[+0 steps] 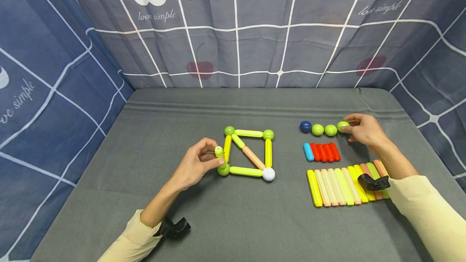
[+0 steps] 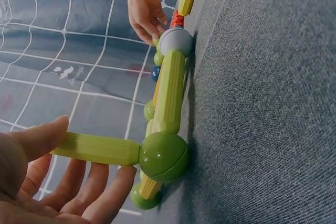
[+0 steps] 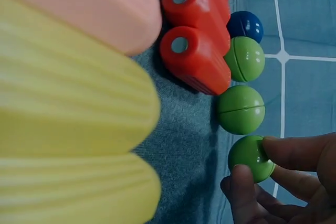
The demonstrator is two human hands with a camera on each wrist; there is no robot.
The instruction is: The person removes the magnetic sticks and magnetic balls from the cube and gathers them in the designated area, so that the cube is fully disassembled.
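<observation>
My left hand (image 1: 196, 164) pinches a green stick (image 2: 100, 148) that stands upright on the near-left green ball (image 2: 164, 157) of a flat square frame. Green balls sit at three corners of that frame and a white ball (image 1: 268, 174) at the near-right one. Yellow and green sticks (image 1: 248, 133) form its sides, and a diagonal of a green and a pink stick (image 1: 253, 158) crosses it. Over on the right, my right hand (image 1: 365, 129) grips the end green ball (image 3: 252, 157) of a row between thumb and fingers. Two more green balls (image 1: 330, 130) and a dark blue ball (image 1: 305, 126) continue this row.
Short red sticks (image 1: 325, 152) and one blue stick (image 1: 308, 152) lie below the balls. Nearer, long yellow, pink and green sticks (image 1: 335, 187) lie side by side, partly under my right forearm. A grey cloth (image 1: 233, 221) covers the table, and checked curtains (image 1: 255, 47) surround it.
</observation>
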